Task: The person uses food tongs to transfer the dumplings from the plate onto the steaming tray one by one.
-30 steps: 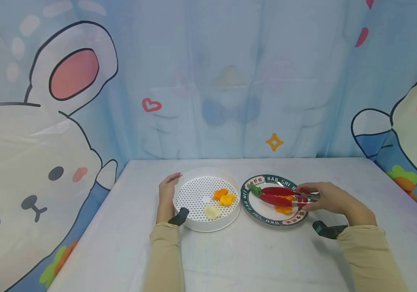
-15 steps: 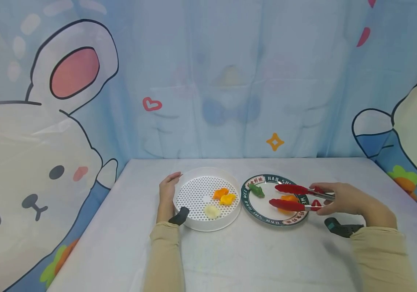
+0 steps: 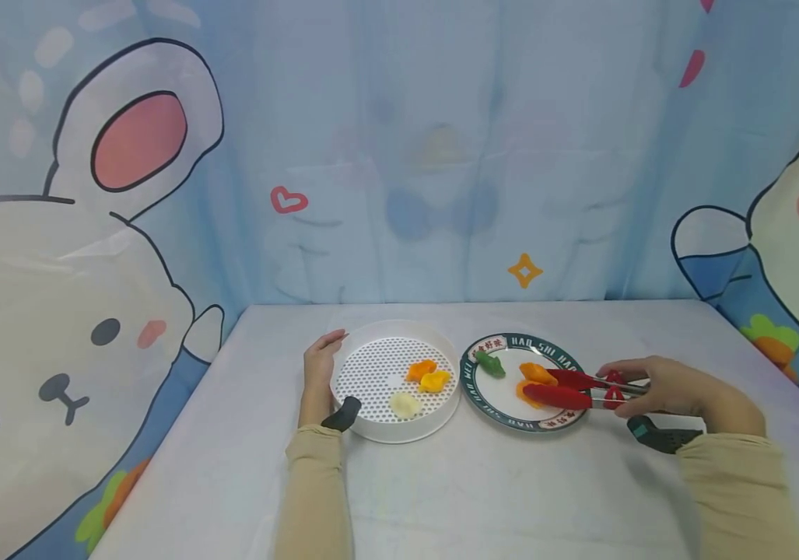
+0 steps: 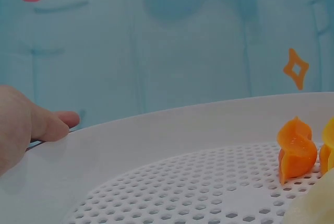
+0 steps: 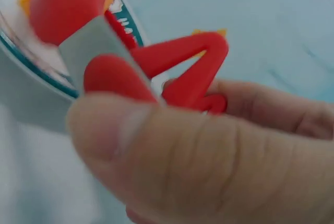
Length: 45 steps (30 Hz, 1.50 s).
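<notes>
My left hand (image 3: 319,372) holds the left side of a round white steamer basket (image 3: 441,420) with a perforated floor; its fingers lie along the rim (image 4: 125,122). Inside sit an orange dumpling (image 3: 420,370), a yellow one (image 3: 435,381) and a cream one (image 3: 405,405). With its thumb and fingers, my right hand (image 3: 675,390) grips a pair of red-tipped metal tongs (image 3: 558,396). The tong tips stand close together, right at two orange dumplings (image 3: 537,373) on a green-rimmed plate (image 3: 479,400). A green dumpling (image 3: 489,364) lies on the plate's far left.
Basket and plate stand side by side on a white-covered table (image 3: 483,498), their rims nearly meeting. A blue cartoon-printed curtain (image 3: 441,117) hangs behind the table and along both sides.
The tongs drew right, away from the green dumpling, and their tips came together at the orange dumplings. Those dumplings now show farther left on the plate. My left hand and the basket stayed put.
</notes>
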Motion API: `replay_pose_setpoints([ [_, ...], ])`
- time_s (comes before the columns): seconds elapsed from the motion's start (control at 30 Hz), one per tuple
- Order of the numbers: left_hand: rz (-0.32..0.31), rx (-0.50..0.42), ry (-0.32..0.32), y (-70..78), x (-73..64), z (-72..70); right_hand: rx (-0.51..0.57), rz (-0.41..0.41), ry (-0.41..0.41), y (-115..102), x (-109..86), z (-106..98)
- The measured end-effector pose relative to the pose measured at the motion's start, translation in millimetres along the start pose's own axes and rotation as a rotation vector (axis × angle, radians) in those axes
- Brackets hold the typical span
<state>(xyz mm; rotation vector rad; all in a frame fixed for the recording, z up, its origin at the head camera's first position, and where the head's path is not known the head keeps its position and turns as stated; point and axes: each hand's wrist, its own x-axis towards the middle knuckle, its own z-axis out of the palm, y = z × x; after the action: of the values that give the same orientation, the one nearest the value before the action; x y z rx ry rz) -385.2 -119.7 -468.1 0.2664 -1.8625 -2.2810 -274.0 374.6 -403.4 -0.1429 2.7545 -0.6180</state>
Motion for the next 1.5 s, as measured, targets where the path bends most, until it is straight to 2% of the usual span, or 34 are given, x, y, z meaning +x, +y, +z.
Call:
replay_pose_setpoints([
  [0.13, 0.009, 0.016, 0.006, 0.9, 0.0, -1.5, 0.063, -0.007, -0.020, 2.5, 4.5, 2.8],
  [0.4, -0.018, -0.020, 0.000, 3.2, -0.5, -1.1, 0.095, -0.043, 0.034, -0.1, 6.4, 5.2],
  [0.77, 0.011, 0.012, -0.002, 0.5, 1.0, 0.1, 0.137, -0.071, 0.107, 7.0, 9.4, 9.1],
  [0.97, -0.029, -0.019, 0.002, 0.5, 0.5, 0.4, 0.147, -0.105, 0.155, 0.0, 10.8, 7.3],
  [1.23, -0.034, 0.004, -0.005, 2.1, -0.3, -1.1, 0.160, -0.137, 0.227, -30.2, 12.6, 8.5],
  [1.37, -0.025, 0.018, -0.009, 1.8, 0.0, -2.1, 0.178, -0.212, 0.268, -60.0, 19.1, 16.9],
  [1.5, -0.007, 0.022, 0.000, 1.1, 1.9, -1.6, 0.129, -0.296, 0.283, -97.1, 31.8, 36.6],
])
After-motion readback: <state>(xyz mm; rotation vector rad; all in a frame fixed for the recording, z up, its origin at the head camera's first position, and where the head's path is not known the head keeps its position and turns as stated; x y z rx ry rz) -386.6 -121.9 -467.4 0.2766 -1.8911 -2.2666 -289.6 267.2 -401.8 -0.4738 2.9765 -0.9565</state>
